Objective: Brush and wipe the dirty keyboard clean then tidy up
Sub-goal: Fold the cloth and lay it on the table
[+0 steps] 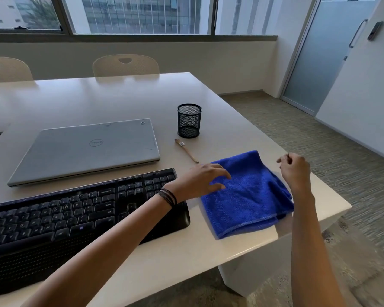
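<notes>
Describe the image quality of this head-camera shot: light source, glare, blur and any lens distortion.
Head view: daylight enters from the windows behind, leaving a pale sheen on the far table that mirrors the chair; the carpet at right is streaked with motion blur and the right hand is slightly soft; the wide lens makes the door lean.

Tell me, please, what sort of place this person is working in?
Probably an office meeting room: a long pale table with matching chairs along its far side, a closed laptop behind the keyboard, and a frosted glass door.
</notes>
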A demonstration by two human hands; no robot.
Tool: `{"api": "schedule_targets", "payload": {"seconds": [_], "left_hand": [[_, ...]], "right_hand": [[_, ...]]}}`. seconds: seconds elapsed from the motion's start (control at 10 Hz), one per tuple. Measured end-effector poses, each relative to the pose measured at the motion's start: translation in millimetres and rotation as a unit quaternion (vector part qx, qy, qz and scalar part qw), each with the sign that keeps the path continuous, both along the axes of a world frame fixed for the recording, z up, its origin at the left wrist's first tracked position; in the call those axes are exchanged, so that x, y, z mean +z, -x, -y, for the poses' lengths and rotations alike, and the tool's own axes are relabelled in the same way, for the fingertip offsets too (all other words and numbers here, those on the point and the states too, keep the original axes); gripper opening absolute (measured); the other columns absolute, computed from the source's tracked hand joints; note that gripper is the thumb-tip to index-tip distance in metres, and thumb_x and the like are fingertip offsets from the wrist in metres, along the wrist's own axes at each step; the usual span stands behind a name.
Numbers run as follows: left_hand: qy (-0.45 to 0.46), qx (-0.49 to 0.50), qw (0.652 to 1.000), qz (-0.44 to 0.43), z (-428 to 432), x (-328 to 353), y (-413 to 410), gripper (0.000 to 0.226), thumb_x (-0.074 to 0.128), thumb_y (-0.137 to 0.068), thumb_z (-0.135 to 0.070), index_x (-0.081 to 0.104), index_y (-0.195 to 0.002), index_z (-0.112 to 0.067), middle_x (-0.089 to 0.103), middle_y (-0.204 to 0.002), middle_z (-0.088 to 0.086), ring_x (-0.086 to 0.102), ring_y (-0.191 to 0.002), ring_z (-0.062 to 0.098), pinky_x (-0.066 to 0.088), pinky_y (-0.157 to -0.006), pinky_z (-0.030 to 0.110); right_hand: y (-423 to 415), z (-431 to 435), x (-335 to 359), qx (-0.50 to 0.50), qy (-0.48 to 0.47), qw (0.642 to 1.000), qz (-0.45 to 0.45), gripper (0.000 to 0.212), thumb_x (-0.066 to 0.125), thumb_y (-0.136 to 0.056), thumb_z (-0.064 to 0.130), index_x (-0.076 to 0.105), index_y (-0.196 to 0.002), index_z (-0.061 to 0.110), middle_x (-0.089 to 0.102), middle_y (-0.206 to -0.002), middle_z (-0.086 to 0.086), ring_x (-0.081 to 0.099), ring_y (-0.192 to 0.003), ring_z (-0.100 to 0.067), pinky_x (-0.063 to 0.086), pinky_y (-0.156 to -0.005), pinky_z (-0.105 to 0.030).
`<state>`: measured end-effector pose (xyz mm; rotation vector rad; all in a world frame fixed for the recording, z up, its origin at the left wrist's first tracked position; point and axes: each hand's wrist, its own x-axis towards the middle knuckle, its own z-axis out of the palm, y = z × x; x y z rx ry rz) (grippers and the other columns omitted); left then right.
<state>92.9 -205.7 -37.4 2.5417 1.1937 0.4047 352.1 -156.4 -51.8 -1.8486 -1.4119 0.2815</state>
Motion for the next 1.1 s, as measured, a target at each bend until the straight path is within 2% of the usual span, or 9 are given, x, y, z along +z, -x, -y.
{"api": "schedule_targets", "payload": {"seconds": [0.1, 0.2, 0.3, 0.4, 0.6, 0.7, 0.9, 1.0, 1.1], "left_hand": [[0.040, -0.042, 0.998, -0.026, 8.9, -6.2, -7.5, 0.045, 0.051, -0.094, -0.036, 0.045, -0.137, -0.024, 0.040, -0.146, -0.001, 0.033, -0.134, 0.015, 0.023, -0.111, 0.029], [0.083, -0.035, 0.994, -0.055, 11.5, -12.0, -14.0, 0.053, 0.043, -0.097, -0.040, 0.029, -0.146, -0.025, 0.019, -0.156, -0.001, 0.011, -0.144, 0.015, 0.007, -0.115, 0.029], [0.126, -0.026, 0.989, -0.079, 10.8, -16.5, -19.0, 0.056, 0.035, -0.098, -0.043, 0.018, -0.149, -0.025, 0.005, -0.158, -0.001, -0.003, -0.145, 0.015, -0.003, -0.116, 0.032], [0.125, -0.024, 0.987, -0.100, 9.3, -23.7, -21.2, 0.059, 0.033, -0.098, -0.046, 0.012, -0.150, -0.026, -0.001, -0.158, 0.000, -0.008, -0.145, 0.017, -0.005, -0.118, 0.040], [0.115, -0.029, 0.987, -0.113, 7.4, -27.5, -21.3, 0.062, 0.035, -0.097, -0.047, 0.010, -0.150, -0.026, -0.003, -0.158, 0.000, -0.008, -0.145, 0.018, -0.005, -0.118, 0.041], [0.113, -0.028, 0.987, -0.113, 6.8, -27.3, -21.2, 0.062, 0.036, -0.097, -0.047, 0.011, -0.150, -0.025, -0.002, -0.158, 0.001, -0.008, -0.145, 0.018, -0.005, -0.118, 0.042], [0.103, -0.032, 0.987, -0.119, 8.0, -27.5, -20.3, 0.062, 0.035, -0.097, -0.047, 0.010, -0.150, -0.026, -0.002, -0.158, 0.000, -0.007, -0.145, 0.019, -0.003, -0.118, 0.043], [0.096, -0.035, 0.987, -0.124, 9.7, -27.1, -20.0, 0.063, 0.034, -0.097, -0.047, 0.009, -0.150, -0.025, -0.003, -0.158, 0.001, -0.007, -0.145, 0.019, -0.004, -0.118, 0.043], [0.093, -0.030, 0.986, -0.132, 12.5, -27.2, -20.3, 0.065, 0.034, -0.096, -0.050, 0.006, -0.150, -0.026, -0.005, -0.158, 0.001, -0.009, -0.145, 0.018, -0.006, -0.118, 0.043]], "right_hand": [[-3.2, 28.2, -12.0, -0.018, 0.035, 0.999, 0.037, 0.023, 0.043, -0.096, 0.015, 0.063, -0.090, 0.004, 0.066, -0.093, -0.017, 0.060, -0.085, -0.035, 0.041, -0.068, -0.033], [-2.6, 43.6, -20.1, 0.002, 0.073, 0.995, 0.071, 0.020, 0.046, -0.095, 0.019, 0.058, -0.097, 0.003, 0.064, -0.095, -0.020, 0.058, -0.086, -0.035, 0.036, -0.068, -0.032], [2.7, 50.8, -21.0, 0.007, 0.045, 0.995, 0.087, 0.019, 0.046, -0.096, 0.019, 0.056, -0.098, 0.003, 0.064, -0.091, -0.019, 0.055, -0.077, -0.031, 0.034, -0.065, -0.031], [10.6, 53.7, -21.7, 0.004, 0.040, 0.994, 0.102, 0.023, 0.044, -0.097, 0.023, 0.056, -0.096, 0.004, 0.065, -0.088, -0.017, 0.053, -0.074, -0.029, 0.035, -0.065, -0.031], [17.1, 46.5, -10.9, 0.008, 0.176, 0.982, 0.072, 0.036, 0.047, -0.094, 0.037, 0.059, -0.097, 0.003, 0.064, -0.099, -0.017, 0.058, -0.093, -0.034, 0.040, -0.074, -0.034], [14.2, 41.2, -8.8, 0.019, 0.214, 0.974, 0.074, 0.030, 0.051, -0.093, 0.035, 0.058, -0.090, 0.006, 0.064, -0.099, -0.016, 0.058, -0.093, -0.033, 0.039, -0.072, -0.032], [-3.8, 46.7, -6.0, -0.016, 0.123, 0.990, 0.064, 0.021, 0.055, -0.092, 0.029, 0.050, -0.091, 0.008, 0.060, -0.091, -0.011, 0.051, -0.078, -0.026, 0.037, -0.069, -0.032], [-12.8, 51.5, -13.9, -0.017, 0.091, 0.991, 0.097, 0.015, 0.057, -0.091, 0.023, 0.052, -0.093, 0.009, 0.062, -0.090, -0.012, 0.051, -0.075, -0.023, 0.038, -0.067, -0.032], [-14.7, 54.9, -23.1, -0.029, 0.010, 0.993, 0.115, 0.009, 0.055, -0.091, 0.013, 0.057, -0.094, 0.005, 0.063, -0.091, -0.015, 0.050, -0.076, -0.021, 0.038, -0.066, -0.031]]}}
